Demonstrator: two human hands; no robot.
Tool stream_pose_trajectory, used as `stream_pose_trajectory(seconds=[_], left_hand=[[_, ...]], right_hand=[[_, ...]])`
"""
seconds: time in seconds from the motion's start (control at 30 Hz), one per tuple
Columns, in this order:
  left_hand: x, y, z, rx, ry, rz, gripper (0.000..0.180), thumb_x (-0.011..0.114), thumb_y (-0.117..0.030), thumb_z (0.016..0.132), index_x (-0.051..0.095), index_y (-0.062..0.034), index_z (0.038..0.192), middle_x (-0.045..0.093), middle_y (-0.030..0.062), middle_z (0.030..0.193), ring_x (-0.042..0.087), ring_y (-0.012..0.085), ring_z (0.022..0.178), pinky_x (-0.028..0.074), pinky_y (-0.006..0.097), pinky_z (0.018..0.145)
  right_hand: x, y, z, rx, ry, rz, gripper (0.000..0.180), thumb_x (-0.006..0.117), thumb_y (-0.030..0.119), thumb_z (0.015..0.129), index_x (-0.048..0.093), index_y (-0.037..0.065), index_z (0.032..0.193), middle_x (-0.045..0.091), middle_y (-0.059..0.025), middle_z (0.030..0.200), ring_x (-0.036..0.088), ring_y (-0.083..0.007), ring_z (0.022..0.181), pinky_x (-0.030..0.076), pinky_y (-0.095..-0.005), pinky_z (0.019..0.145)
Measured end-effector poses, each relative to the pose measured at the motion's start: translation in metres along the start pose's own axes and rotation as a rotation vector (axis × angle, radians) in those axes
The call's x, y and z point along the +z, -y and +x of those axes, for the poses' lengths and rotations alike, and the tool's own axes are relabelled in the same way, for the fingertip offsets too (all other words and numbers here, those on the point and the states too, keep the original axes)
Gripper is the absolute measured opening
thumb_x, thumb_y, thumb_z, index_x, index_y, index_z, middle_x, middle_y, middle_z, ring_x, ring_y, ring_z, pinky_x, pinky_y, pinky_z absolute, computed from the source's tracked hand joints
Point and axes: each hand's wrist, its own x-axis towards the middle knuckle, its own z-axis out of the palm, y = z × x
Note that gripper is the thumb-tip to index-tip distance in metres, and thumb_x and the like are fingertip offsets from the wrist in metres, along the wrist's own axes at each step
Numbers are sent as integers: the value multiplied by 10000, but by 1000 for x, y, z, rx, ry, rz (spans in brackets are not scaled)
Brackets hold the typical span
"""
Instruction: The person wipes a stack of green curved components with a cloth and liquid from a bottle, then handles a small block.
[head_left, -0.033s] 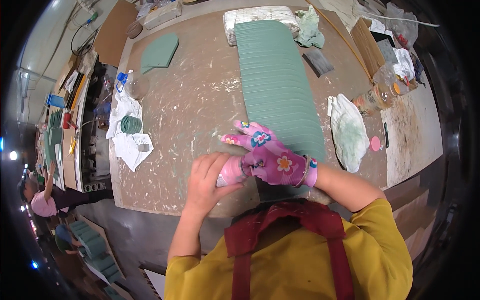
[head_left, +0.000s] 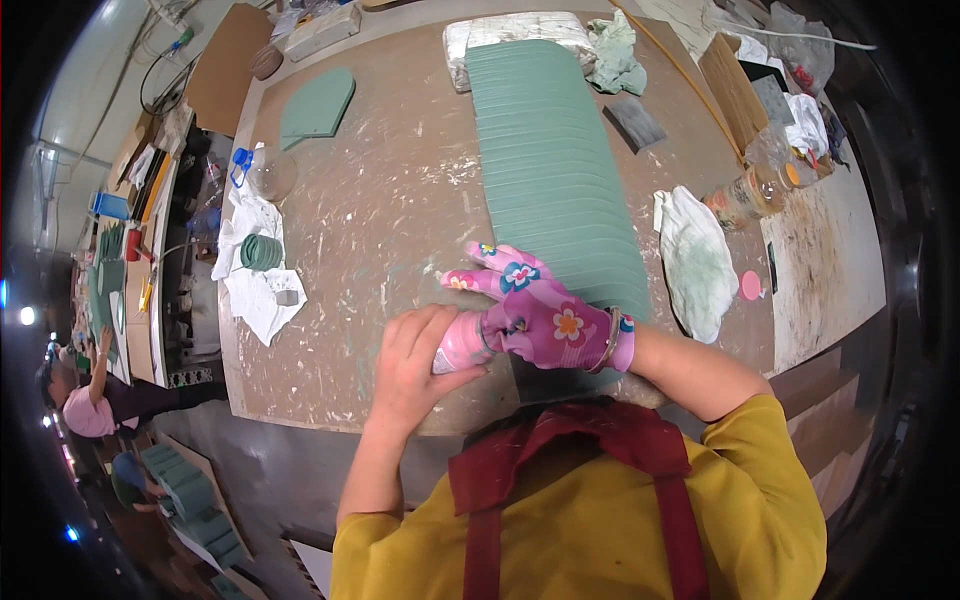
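My bare left hand (head_left: 405, 355) is wrapped around a small pink container (head_left: 461, 343), which lies tilted between my hands, over the table's near edge. My right hand (head_left: 545, 315) wears a pink and purple flowered glove. Two of its fingers stretch out apart to the left above the container. The lower part of that glove presses against the container's right end, so the end is hidden. Just beyond my right hand lies a long green strip (head_left: 550, 150) with many crosswise ridges. Its far end rests on a white wrapped block (head_left: 458, 50).
On the brown, scuffed table (head_left: 370, 220) lie a rounded green piece (head_left: 318, 105), a green coil (head_left: 262, 252) on white cloth, a stained white cloth (head_left: 697, 265), a grey block (head_left: 637, 124), a pink lid (head_left: 751, 286) and a bottle (head_left: 750, 198). Another person (head_left: 90, 405) stands far left.
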Motion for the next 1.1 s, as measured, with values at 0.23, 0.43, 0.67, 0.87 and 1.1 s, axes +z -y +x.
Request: stream_pose_trajectory(seconds=[0.23,0.43,0.67,0.87,1.1], left_hand=[[-3,11,5,-44,-115,9,680,841,-289,574,574,-40,1148,591,147,1114,550,342,1015,429,420,878],[8,20,11,-208,-175,-221,696,845,-167,596,535,-38,1206,574,142,1170,549,299,1084,433,385,930],[16,26,17,-155,-241,-283,720,852,-123,574,526,-37,1211,566,144,1215,542,309,1121,430,398,960],[9,22,37,68,-198,-124,707,863,-184,541,558,-30,1159,594,158,1148,562,360,1053,449,427,904],[9,12,44,126,-68,-67,675,863,-174,528,573,-37,1122,602,152,1128,573,362,1035,453,436,891]], right_hand=[[-18,-9,3,-44,-84,219,174,588,112,851,709,4,914,570,-173,1251,476,-303,1228,349,-384,1045],[-56,-5,0,657,-65,785,178,604,111,872,670,-40,939,663,-75,839,613,-134,778,488,-254,705],[-64,1,7,799,-2,929,216,585,160,901,662,-34,956,641,-34,713,565,-75,590,448,-218,537],[-59,30,22,106,303,-329,277,677,142,693,594,138,957,575,-21,690,611,-218,675,430,-350,671],[-55,9,20,208,233,23,109,624,191,804,659,90,822,599,-97,609,602,-247,534,460,-347,509]])
